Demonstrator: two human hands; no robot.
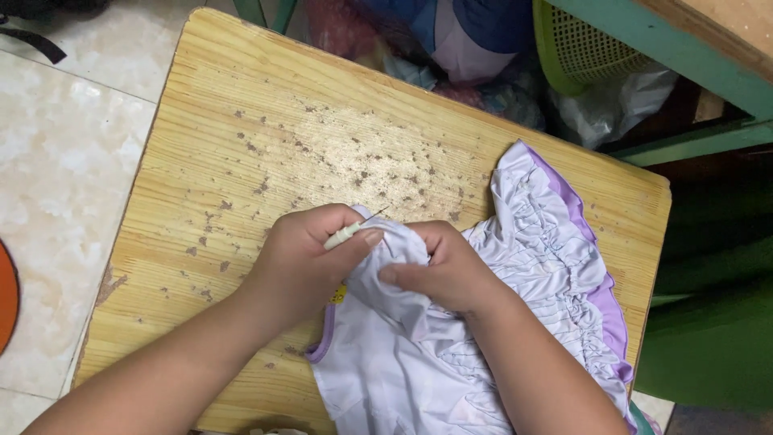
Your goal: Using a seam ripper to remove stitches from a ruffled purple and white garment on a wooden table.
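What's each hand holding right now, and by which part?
Left hand pinches a small pale-handled seam ripper by its handle. Right hand bunches a fold of the lavender ruffled garment near the tool's tip.

A worn wooden table (241,145) stands on pale floor tiles (56,145), with a green mesh basket (580,44) at one o'clock beside bundled cloth (451,36).

Two bare forearms reach in from the lower edge, no sleeves showing on either. The left hand (310,254) and right hand (451,270) wear no gloves, rings or bracelets, with short, unpainted fingernails.
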